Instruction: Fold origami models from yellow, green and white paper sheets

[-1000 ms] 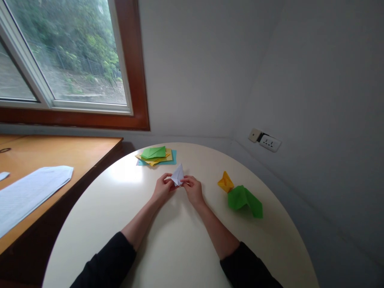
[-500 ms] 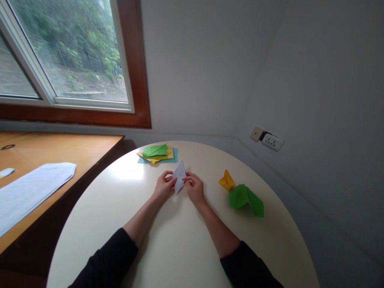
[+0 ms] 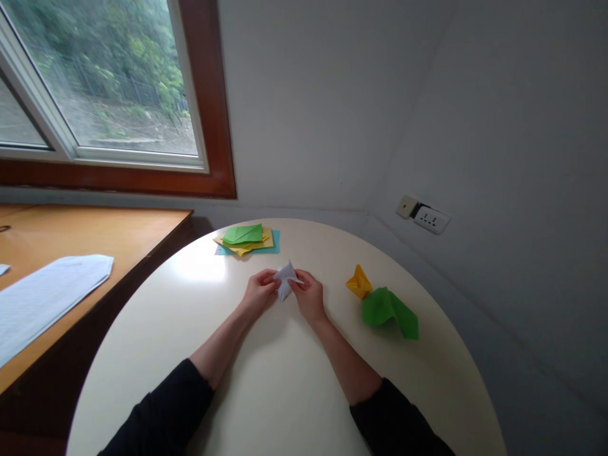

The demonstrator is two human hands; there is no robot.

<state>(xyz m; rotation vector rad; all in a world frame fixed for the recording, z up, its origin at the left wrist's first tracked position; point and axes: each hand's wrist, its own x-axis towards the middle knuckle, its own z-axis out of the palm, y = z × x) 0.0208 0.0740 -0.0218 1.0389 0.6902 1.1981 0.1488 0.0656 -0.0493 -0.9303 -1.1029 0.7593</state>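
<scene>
A small piece of folded white paper (image 3: 285, 276) is held just above the round table, between both hands. My left hand (image 3: 260, 292) pinches its left side with thumb and fingers. On the other side, my right hand (image 3: 308, 296) grips the right edge. The paper has a point at the top, another at the bottom, and a flap sticking out toward the right fingers. Its finer creases are too small to make out, and the fingertips cover part of both sides.
The round white table (image 3: 285, 392) carries a stack of coloured paper (image 3: 243, 234) at the back left. A folded yellow paper piece (image 3: 360, 283) and a bent green sheet (image 3: 390, 311) lie to the right. White sheets (image 3: 57, 297) rest on the wooden desk (image 3: 133, 231) at left.
The white paper has gone from a flat, tall diamond to a shorter shape with its sides spread outward. Both hands still hold it in nearly the same place. The view has shifted slightly.
</scene>
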